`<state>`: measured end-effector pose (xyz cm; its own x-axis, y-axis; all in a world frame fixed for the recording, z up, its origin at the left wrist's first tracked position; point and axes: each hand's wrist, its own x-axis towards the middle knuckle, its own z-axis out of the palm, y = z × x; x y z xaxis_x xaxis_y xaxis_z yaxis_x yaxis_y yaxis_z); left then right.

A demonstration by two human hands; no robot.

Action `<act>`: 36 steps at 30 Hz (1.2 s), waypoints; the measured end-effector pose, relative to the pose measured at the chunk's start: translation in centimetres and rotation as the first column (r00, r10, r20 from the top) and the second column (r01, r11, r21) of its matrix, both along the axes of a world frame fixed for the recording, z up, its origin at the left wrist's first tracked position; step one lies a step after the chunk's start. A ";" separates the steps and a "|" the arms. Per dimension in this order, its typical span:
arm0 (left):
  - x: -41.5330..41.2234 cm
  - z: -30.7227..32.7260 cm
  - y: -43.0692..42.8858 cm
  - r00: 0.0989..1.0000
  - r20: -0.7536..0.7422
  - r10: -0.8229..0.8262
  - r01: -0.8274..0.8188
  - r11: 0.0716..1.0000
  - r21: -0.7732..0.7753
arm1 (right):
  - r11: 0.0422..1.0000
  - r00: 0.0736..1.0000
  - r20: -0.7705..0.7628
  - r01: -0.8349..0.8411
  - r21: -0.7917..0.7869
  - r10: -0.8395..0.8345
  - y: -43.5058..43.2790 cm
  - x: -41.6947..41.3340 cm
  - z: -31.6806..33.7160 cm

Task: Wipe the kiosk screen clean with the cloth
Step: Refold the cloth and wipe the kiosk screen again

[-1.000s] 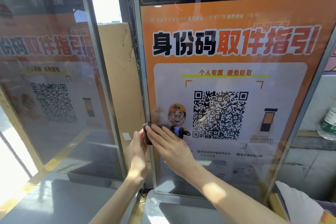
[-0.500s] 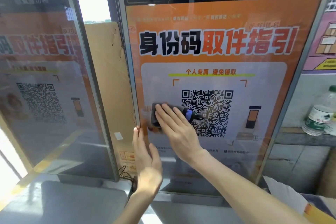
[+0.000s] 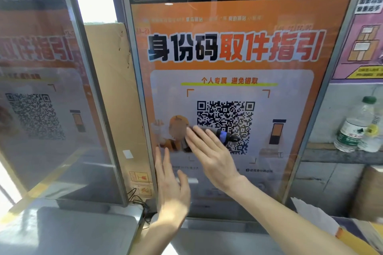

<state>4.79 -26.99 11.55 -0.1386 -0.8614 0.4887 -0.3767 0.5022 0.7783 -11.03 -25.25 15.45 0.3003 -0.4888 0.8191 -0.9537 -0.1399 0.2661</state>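
Observation:
The kiosk screen (image 3: 228, 27) stands upright in front of me, showing an orange page with a QR code. My right hand (image 3: 209, 157) lies flat on the glass, fingers spread, pressing a dark cloth (image 3: 226, 137) with a blue band against the QR code's lower left corner. Most of the cloth is hidden under the fingers. My left hand (image 3: 172, 188) hovers lower, near the screen's left edge, open and holding nothing.
A second kiosk screen (image 3: 41, 89) stands angled at the left, with a cardboard sheet (image 3: 112, 89) between the two. Black cables (image 3: 143, 205) lie at the base. Water bottles (image 3: 352, 128) stand on a ledge at the right; papers (image 3: 315, 219) lie lower right.
My right hand has slid the cloth rightward from the screen's left edge onto the QR code. My left hand left the cloth at the screen's edge, dropped lower and opened.

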 end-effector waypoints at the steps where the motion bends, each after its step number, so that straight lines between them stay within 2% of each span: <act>1: -0.3 -0.1 0.0 1.000 -0.008 0.003 -0.003 1.000 0.001 | 1.000 0.999 0.052 0.000 -0.031 0.002 -0.3 0.2 0.9; 3: -0.6 -0.4 -0.2 1.000 -0.014 0.002 -0.002 1.000 -0.006 | 0.996 0.996 0.084 -0.022 -0.084 0.029 -0.9 0.4 1.7; 6: -0.7 -0.9 -0.3 1.000 -0.014 0.004 -0.005 1.000 -0.023 | 0.995 0.999 0.005 -0.050 -0.081 0.050 -0.8 0.0 -0.3; 10: -0.6 -1.3 -0.5 1.000 -0.019 0.006 -0.007 1.000 -0.026 | 0.992 0.991 -0.118 -0.056 0.117 0.069 1.2 -1.1 -4.9; 13: -0.7 -1.3 -0.4 0.995 0.065 0.071 -0.067 0.996 -0.060 | 0.982 0.981 -0.174 -0.051 0.182 0.083 3.0 -2.7 -5.5; 16: -1.3 -1.1 0.4 0.978 0.182 0.105 -0.074 0.983 -0.169 | 0.994 0.993 -0.119 -0.006 0.112 0.020 4.2 -4.4 -2.9; 19: -2.2 -1.3 1.1 0.956 0.277 0.092 -0.017 0.965 -0.262 | 1.000 0.999 0.030 0.028 -0.014 -0.027 4.3 -5.4 0.9; 23: -3.5 -1.8 1.6 0.947 0.316 0.059 0.041 0.953 -0.301 | 0.995 0.993 0.116 0.041 -0.090 -0.030 3.5 -5.2 2.3; 26: -4.3 -2.1 1.8 0.957 0.284 0.068 0.015 0.960 -0.281 | 0.998 0.998 0.058 -0.011 -0.060 0.014 3.5 -5.4 -0.1; 32: -5.2 -2.2 2.3 0.962 0.258 0.095 -0.028 0.967 -0.252 | 0.982 0.995 -0.068 -0.064 0.177 0.077 6.7 -7.5 -6.0; 36: -5.9 -2.1 3.5 0.964 0.251 0.091 -0.016 0.959 -0.283 | 0.995 1.000 0.008 -0.016 0.102 0.015 7.7 -8.8 -3.6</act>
<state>-1.10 -23.52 9.48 -0.2497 -0.7070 0.6616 -0.5786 0.6568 0.4836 -19.81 -17.59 11.84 0.3026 -0.5651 0.7675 -0.9531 -0.1809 0.2426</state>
